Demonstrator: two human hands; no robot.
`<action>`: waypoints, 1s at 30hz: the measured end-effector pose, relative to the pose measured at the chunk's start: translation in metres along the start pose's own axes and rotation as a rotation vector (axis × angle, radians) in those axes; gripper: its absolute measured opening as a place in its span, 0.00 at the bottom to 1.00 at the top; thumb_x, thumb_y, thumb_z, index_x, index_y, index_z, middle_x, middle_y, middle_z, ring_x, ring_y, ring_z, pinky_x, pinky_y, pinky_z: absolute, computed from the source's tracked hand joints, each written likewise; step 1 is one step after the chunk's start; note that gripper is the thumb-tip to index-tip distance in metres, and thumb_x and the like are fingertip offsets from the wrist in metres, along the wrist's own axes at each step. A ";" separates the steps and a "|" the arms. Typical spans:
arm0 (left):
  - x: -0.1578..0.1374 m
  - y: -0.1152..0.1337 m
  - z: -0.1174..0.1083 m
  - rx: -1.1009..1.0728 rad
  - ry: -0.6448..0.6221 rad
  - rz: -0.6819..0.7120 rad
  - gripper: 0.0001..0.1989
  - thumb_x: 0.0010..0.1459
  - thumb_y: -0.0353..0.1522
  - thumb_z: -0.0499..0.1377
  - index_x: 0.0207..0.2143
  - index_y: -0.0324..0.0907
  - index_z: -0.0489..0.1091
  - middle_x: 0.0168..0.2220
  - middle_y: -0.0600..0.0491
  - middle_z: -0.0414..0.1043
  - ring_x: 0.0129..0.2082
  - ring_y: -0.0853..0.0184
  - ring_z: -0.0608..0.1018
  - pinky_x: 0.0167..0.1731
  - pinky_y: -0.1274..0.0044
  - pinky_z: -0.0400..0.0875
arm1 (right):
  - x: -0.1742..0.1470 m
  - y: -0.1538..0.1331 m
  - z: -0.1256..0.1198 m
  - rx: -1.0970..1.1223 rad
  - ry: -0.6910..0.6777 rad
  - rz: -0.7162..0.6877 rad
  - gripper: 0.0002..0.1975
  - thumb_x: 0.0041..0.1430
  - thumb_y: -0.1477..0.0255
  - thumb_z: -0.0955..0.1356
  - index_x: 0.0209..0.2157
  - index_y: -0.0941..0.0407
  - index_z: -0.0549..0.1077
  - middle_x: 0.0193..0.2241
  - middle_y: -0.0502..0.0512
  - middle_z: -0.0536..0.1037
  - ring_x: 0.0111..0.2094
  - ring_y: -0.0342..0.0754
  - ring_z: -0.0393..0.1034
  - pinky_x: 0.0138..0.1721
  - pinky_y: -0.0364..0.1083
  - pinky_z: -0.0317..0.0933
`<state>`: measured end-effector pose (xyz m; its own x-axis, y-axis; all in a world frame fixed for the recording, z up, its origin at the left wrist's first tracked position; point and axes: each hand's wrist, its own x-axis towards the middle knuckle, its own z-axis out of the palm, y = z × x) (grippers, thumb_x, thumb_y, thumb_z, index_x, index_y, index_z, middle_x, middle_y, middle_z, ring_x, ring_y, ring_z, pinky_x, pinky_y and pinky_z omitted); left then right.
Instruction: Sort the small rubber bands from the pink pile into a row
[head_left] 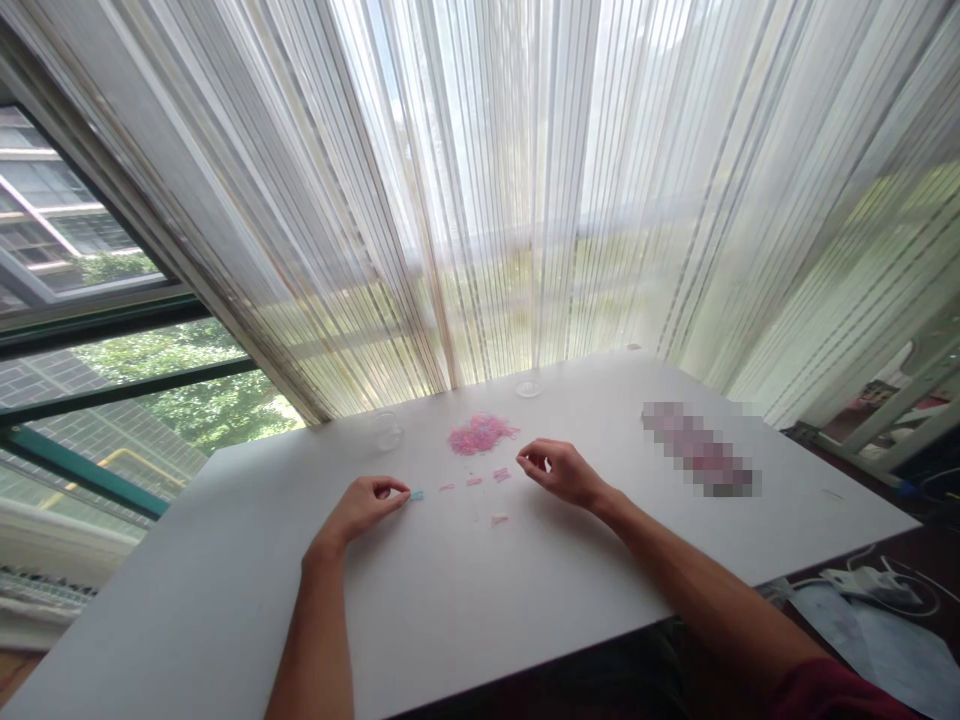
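Observation:
A loose heap of small pink, purple and blue rubber bands (480, 434) lies on the white table (247, 560). Nearer to me, little groups are laid in a row: teal rubber bands (417, 495), a pink group (447, 487), a darker pink group (474, 482) and a mauve group (501, 475). Below the row lies a pale group (499, 519). My left hand (369, 507) is closed in a pinch, its fingertips at the teal bands. To the right of the mauve group, my right hand (561, 470) hovers with curled fingers and thumb tips together; anything between them is too small to make out.
Two clear round dishes, a left one (388, 431) and a right one (528, 388), stand by the table's far edge. A blurred-out pinkish long object (699, 450) lies at the right. Sheer striped curtains (510, 250) hang behind the table. Cables (877, 588) lie beyond the right edge.

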<state>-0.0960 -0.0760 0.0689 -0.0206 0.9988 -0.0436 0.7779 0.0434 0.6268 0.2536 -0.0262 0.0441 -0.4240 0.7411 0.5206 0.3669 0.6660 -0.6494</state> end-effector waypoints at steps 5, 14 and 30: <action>-0.001 0.001 0.000 -0.006 -0.022 -0.009 0.22 0.44 0.48 0.62 0.30 0.39 0.80 0.18 0.60 0.52 0.21 0.71 0.59 0.23 0.78 0.52 | 0.000 0.000 0.000 0.001 -0.007 -0.006 0.08 0.61 0.70 0.65 0.31 0.57 0.75 0.24 0.50 0.74 0.24 0.41 0.66 0.29 0.41 0.63; 0.001 -0.002 0.001 -0.021 -0.050 -0.029 0.23 0.43 0.49 0.62 0.32 0.39 0.80 0.17 0.60 0.53 0.20 0.71 0.59 0.23 0.79 0.52 | 0.000 0.001 0.001 -0.001 -0.012 -0.016 0.09 0.62 0.70 0.65 0.31 0.57 0.75 0.24 0.50 0.74 0.24 0.41 0.66 0.29 0.41 0.63; 0.000 0.007 0.008 -0.037 -0.053 0.000 0.26 0.42 0.50 0.64 0.37 0.40 0.80 0.20 0.59 0.58 0.22 0.70 0.62 0.25 0.78 0.57 | -0.001 0.002 0.004 0.008 -0.032 -0.011 0.08 0.61 0.71 0.66 0.30 0.57 0.75 0.22 0.50 0.73 0.23 0.41 0.65 0.29 0.41 0.62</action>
<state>-0.0855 -0.0753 0.0667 0.0137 0.9964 -0.0842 0.7543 0.0450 0.6550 0.2517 -0.0253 0.0401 -0.4543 0.7309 0.5093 0.3560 0.6731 -0.6482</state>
